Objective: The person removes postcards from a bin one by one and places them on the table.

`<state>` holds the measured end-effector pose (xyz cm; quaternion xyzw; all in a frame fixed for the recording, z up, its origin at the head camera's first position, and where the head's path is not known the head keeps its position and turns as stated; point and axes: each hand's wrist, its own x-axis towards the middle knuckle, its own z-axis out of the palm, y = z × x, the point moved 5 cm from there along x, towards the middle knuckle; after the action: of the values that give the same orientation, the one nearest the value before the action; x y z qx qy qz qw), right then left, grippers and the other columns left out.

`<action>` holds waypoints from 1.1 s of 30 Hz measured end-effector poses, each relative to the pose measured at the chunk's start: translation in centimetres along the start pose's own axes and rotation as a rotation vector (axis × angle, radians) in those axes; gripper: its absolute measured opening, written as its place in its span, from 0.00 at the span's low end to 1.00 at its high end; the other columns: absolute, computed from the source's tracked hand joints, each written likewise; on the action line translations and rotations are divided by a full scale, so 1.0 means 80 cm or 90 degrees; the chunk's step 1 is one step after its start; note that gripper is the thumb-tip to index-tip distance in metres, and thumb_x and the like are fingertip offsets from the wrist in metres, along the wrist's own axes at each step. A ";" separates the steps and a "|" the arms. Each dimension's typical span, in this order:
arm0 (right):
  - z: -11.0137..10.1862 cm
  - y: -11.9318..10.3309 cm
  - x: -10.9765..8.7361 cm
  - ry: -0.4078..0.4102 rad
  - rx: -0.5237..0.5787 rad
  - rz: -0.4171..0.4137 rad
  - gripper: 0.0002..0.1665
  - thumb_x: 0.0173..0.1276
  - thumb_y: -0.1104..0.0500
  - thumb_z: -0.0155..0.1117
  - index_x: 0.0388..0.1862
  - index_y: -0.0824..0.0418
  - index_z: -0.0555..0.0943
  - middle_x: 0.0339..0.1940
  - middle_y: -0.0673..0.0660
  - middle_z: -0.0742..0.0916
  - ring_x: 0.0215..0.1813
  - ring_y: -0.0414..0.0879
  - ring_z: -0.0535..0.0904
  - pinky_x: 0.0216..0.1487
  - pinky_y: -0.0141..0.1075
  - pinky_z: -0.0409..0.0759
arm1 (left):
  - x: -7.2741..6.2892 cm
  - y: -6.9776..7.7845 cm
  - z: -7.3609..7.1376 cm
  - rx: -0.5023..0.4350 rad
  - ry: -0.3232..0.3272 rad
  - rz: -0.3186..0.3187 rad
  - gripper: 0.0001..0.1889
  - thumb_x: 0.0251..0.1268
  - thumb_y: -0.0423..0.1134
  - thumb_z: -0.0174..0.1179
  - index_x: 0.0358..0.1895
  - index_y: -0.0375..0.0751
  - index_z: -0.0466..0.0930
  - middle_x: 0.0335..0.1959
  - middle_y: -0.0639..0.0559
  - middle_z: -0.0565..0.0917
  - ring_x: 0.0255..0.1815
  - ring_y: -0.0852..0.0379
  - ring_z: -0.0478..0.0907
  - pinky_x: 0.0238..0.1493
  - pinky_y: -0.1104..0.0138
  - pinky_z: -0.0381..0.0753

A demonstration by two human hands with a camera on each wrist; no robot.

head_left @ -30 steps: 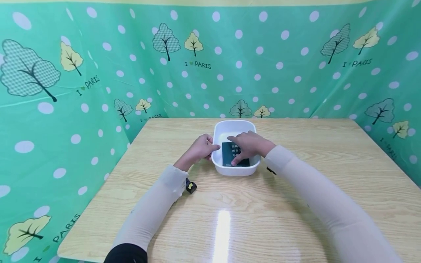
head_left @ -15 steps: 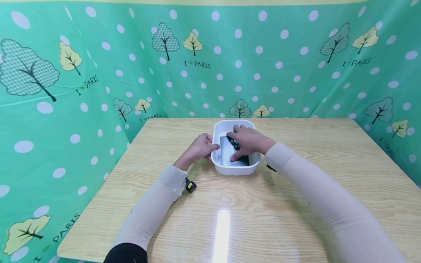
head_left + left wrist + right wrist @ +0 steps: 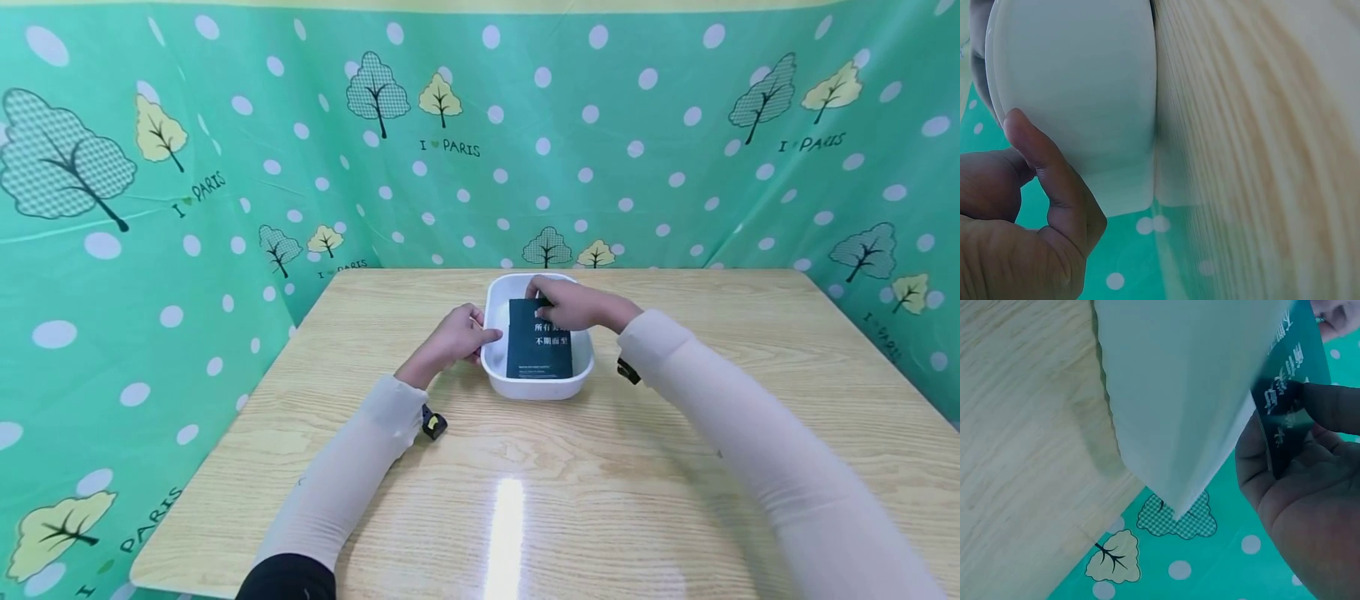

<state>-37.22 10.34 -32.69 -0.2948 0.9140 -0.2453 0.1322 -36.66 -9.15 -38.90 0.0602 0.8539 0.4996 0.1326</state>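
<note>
A white plastic basin (image 3: 536,390) stands on the table, and a dark green book (image 3: 538,357) with white Chinese characters lies tilted inside it, its far end raised. My left hand (image 3: 460,335) pinches the basin's left rim, thumb on the edge, as the left wrist view shows close to the basin wall (image 3: 1079,87). With my right hand (image 3: 573,305) I grip the book's far right corner. In the right wrist view the thumb presses on the cover (image 3: 1288,369) and the fingers curl behind it, just above the basin's rim.
Under the basin is a light wood-grain table (image 3: 420,517) with a bright reflected strip. A green polka-dot cloth (image 3: 622,125) printed with trees hangs behind and at both sides. Dark wrist devices (image 3: 434,422) sit below the sleeves.
My right hand has moved from the book's middle to its far right corner. The book's far end has come up, uncovering more of its cover. My left hand stays at the rim.
</note>
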 end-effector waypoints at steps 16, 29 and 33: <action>-0.074 0.014 -0.022 0.212 0.133 0.038 0.15 0.80 0.63 0.42 0.62 0.64 0.65 0.54 0.69 0.79 0.52 0.61 0.79 0.52 0.54 0.84 | 0.001 -0.001 -0.001 0.009 -0.004 -0.015 0.16 0.70 0.38 0.67 0.47 0.37 0.67 0.32 0.38 0.80 0.18 0.57 0.77 0.23 0.66 0.85; -0.087 0.095 -0.038 0.233 0.168 0.147 0.20 0.74 0.60 0.45 0.60 0.68 0.64 0.54 0.68 0.73 0.51 0.61 0.72 0.49 0.51 0.81 | 0.000 -0.001 -0.002 0.008 -0.016 -0.024 0.16 0.72 0.39 0.66 0.48 0.37 0.67 0.30 0.40 0.80 0.18 0.57 0.76 0.24 0.67 0.83; -0.088 0.125 -0.049 0.194 0.178 0.180 0.21 0.69 0.61 0.51 0.58 0.68 0.64 0.55 0.68 0.71 0.53 0.61 0.70 0.52 0.51 0.77 | 0.000 0.000 -0.002 0.003 -0.022 -0.020 0.16 0.72 0.39 0.65 0.48 0.36 0.66 0.33 0.37 0.81 0.18 0.57 0.76 0.24 0.67 0.83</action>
<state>-41.55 22.39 -31.62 -0.1027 0.9126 -0.3903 0.0652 -36.74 -9.30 -38.82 0.0559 0.8537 0.4941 0.1547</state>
